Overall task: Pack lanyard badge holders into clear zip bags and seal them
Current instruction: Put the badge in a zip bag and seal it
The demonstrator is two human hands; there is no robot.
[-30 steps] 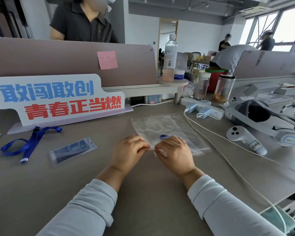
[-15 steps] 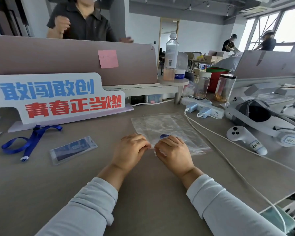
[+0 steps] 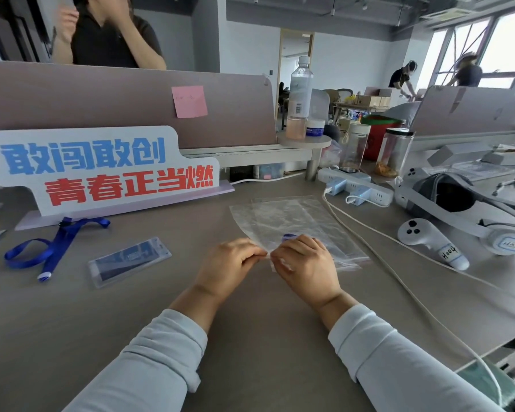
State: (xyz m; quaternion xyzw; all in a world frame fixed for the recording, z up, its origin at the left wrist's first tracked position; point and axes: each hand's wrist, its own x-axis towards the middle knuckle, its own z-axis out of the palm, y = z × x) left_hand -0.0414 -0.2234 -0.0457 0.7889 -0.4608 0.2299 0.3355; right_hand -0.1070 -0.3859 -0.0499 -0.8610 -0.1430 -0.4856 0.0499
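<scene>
On the counter (image 3: 250, 337) in front of me the zip bag (image 3: 292, 221) lies flat with its zip edge toward me (its right side runs close beside a white cable (image 3: 369, 233)). Well off to my left are a blue lanyard (image 3: 54, 248) and, just beside it, a badge holder (image 3: 130, 261), neither of them in a bag. My left hand (image 3: 229, 263) and right hand (image 3: 306, 266) meet at the bag's near edge, fingers curled, each pinching the thin plastic, knuckles almost touching. A small blue thing (image 3: 290, 236) shows through the bag just past my right fingers. I can't tell what it is or whether it sits fully inside.

That blue thing is my main worry. If it lies across the mouth, the zip strip would close over it and leave a gap. With both pinches crowded at one spot, the two halves of the strip could also meet crooked and pop apart further along. The film is slick on this smooth counter, so a hard pull might slide the whole bag toward the cable.
</scene>
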